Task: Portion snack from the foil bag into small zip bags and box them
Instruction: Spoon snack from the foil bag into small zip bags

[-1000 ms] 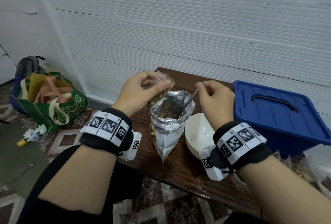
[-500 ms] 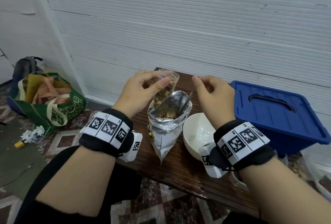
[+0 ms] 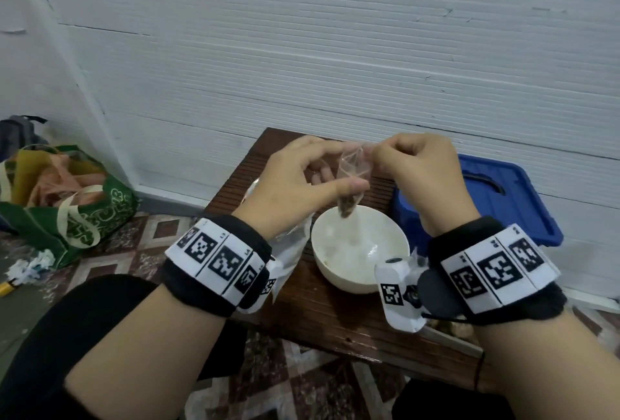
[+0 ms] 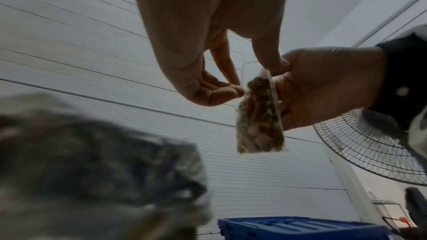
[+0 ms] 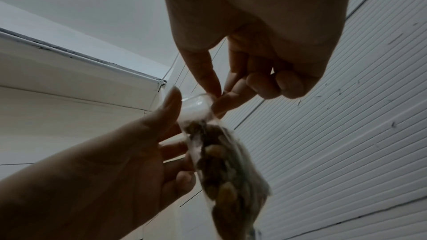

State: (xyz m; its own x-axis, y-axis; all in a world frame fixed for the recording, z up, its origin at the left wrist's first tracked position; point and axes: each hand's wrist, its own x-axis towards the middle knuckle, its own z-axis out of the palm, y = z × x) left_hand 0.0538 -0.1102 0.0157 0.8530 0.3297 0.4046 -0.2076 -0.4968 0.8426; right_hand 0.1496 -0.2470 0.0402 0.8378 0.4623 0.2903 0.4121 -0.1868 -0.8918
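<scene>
A small clear zip bag (image 3: pixel 355 169) with brown snack in its lower part (image 4: pixel 258 125) hangs in the air above the white bowl (image 3: pixel 360 280). My left hand (image 3: pixel 345 168) holds it by the side, thumb in front and fingers behind. My right hand (image 3: pixel 372 155) pinches the bag's top edge (image 5: pixel 203 100) between thumb and forefinger, the other fingers curled. The foil bag (image 3: pixel 292 239) stands on the table under my left wrist, mostly hidden; it shows blurred in the left wrist view (image 4: pixel 92 161). The blue lidded box (image 3: pixel 510 198) sits at the right.
The brown slatted table (image 3: pixel 322 315) is small, and its front edge is close to my knees. A green shopping bag (image 3: pixel 73 208) and paper scraps lie on the tiled floor at the left. A standing fan (image 4: pixel 369 151) is off to the right. A white wall is behind.
My right hand left the spoon in the foil bag and came up to pinch the zip bag's top. My left hand carried the zip bag up and right, from the foil bag to above the bowl.
</scene>
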